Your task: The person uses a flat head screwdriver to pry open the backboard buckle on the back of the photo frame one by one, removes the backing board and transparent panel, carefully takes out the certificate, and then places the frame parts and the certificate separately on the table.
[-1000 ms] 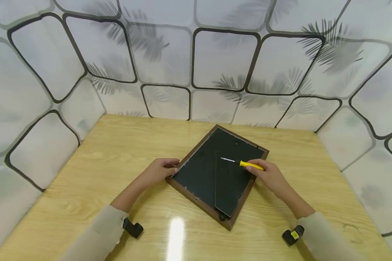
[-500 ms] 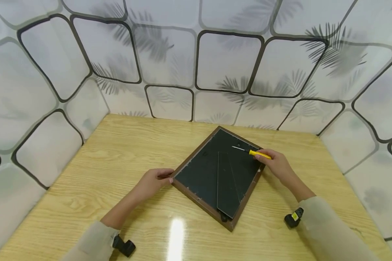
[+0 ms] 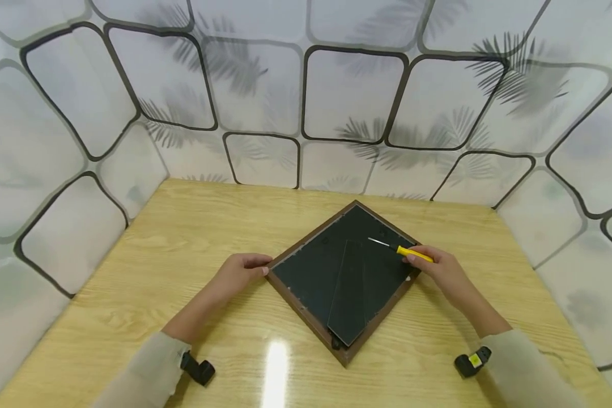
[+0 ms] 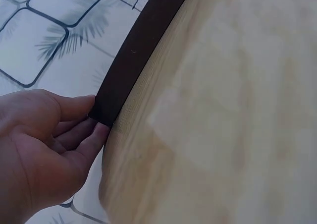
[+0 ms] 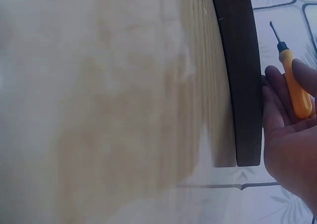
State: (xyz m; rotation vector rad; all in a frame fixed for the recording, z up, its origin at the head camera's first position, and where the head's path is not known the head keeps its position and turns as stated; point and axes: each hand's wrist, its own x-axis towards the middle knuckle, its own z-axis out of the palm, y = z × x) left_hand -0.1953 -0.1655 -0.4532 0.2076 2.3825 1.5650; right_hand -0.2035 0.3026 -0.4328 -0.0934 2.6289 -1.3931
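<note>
A picture frame (image 3: 306, 317) with a dark brown rim lies back side up on the table, its corners pointing towards and away from me. Its black backing board (image 3: 303, 283) carries a tapered easel stand (image 3: 348, 300), folded flat. My left hand (image 3: 237, 276) pinches the frame's left corner between thumb and fingers; the left wrist view shows the rim's end (image 4: 106, 105) there. At the right corner, my right hand (image 3: 446, 277) holds a yellow-handled screwdriver (image 3: 415, 254), its shaft pointing left over the board. Fingers of that hand also touch the rim's outer side (image 5: 245, 85).
The light wood-grain table (image 3: 204, 221) runs back to a patterned wall covering (image 3: 352, 90), which also encloses both sides. Small black wrist cameras sit on the left sleeve (image 3: 153, 362) and right sleeve (image 3: 520, 362). A bright reflection lies on the table near me.
The frame has turned clockwise, its far corner moving right and its near corner left. My left hand has gone from the frame's left edge to its corner; the right hand and screwdriver have moved right.
</note>
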